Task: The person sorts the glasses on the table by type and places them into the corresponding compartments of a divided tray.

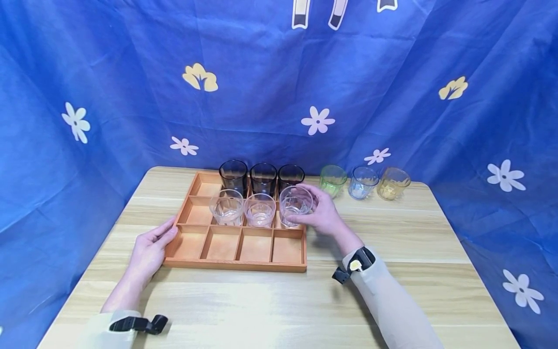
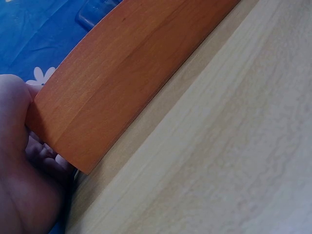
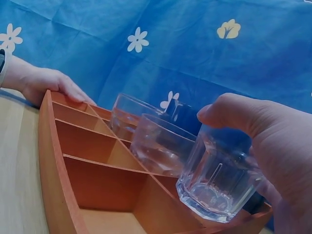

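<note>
My right hand (image 1: 324, 214) holds a clear drinking glass (image 1: 295, 208) by its sides, over the right end of the middle row of a wooden compartment tray (image 1: 235, 265). In the right wrist view the glass (image 3: 214, 192) leans, and its base shows close to the dividers. Two more clear glasses, one on the left (image 1: 226, 213) and one faintly pinkish (image 1: 260, 213), stand in that row. My left hand (image 1: 148, 249) grips the tray's left side, with the thumb on the rim. In the left wrist view its fingers curl at the tray corner, partly hidden.
Three dark glasses, left (image 1: 234, 178), middle (image 1: 263, 179) and right (image 1: 291, 174), stand in the tray's back row. Right of the tray, a green glass (image 1: 333, 179), a blue glass (image 1: 364, 183) and a yellow glass (image 1: 393, 184) stand near the table's back edge. A blue curtain (image 1: 261, 97) hangs behind.
</note>
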A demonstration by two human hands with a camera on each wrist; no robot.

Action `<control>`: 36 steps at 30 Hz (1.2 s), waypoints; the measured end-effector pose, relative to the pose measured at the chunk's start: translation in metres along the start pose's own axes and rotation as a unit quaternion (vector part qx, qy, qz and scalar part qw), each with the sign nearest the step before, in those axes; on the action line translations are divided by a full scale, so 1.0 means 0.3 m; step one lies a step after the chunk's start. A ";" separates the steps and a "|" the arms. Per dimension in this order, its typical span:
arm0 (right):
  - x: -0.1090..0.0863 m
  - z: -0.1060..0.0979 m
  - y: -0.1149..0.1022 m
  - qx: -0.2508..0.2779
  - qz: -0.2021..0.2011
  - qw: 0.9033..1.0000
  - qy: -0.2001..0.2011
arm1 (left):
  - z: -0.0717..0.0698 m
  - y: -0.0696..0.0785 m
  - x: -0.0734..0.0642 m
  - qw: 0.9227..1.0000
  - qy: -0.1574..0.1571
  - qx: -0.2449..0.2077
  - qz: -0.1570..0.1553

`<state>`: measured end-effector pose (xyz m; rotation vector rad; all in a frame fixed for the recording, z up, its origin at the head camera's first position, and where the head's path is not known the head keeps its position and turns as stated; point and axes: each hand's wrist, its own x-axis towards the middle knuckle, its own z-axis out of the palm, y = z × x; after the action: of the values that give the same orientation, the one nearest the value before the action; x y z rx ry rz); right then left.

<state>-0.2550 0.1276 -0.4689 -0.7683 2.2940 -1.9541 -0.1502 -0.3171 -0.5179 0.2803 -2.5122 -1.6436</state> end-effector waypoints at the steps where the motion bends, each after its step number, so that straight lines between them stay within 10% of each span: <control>1: 0.001 0.003 0.003 0.000 0.003 1.000 -0.002 | 0.000 0.001 -0.001 1.000 0.000 0.000 0.000; 36: -0.035 0.023 0.066 0.010 0.025 0.999 -0.023 | -0.002 0.007 -0.012 1.000 0.001 -0.005 0.001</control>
<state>-0.2504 0.1271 -0.4918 -0.7391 2.2408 -1.9153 -0.1466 -0.3158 -0.5158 0.2786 -2.5012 -1.6544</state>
